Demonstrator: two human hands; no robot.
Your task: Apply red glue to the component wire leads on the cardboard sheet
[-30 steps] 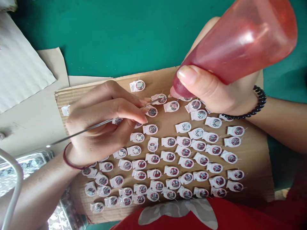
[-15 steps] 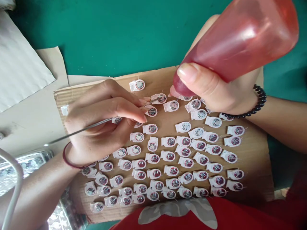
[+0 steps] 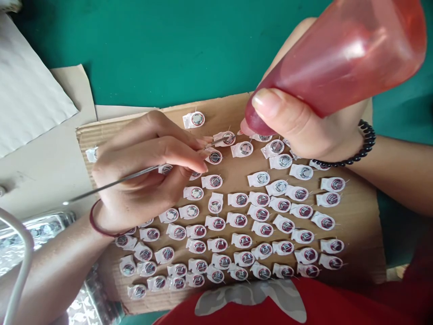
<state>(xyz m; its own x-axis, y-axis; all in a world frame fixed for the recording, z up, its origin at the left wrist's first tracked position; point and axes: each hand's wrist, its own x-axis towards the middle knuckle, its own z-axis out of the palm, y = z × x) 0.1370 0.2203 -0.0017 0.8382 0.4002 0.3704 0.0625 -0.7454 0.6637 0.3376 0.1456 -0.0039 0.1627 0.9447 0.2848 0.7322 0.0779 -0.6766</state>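
My left hand (image 3: 145,167) pinches a thin metal tool (image 3: 115,183), whose tip rests on a small white tab with a round metal-and-red part (image 3: 228,137). In my right hand (image 3: 297,122) is a translucent red bottle (image 3: 352,54), tilted with its narrow end down to the left; that end hides part of another tab, and the nozzle is not visible. Several similar tabs, each with a round part, lie in loose rows on a cardboard sheet (image 3: 233,169) under and around both hands.
Green table surface (image 3: 169,54) extends behind the cardboard. White sheets (image 3: 30,81) lie at the upper left. A clear plastic tray (image 3: 91,293) and a grey curved tube (image 3: 25,266) are at the lower left. My red shirt borders the bottom.
The red bottle has shifted very slightly to the right in my right hand. My left hand and the metal tool have hardly moved.
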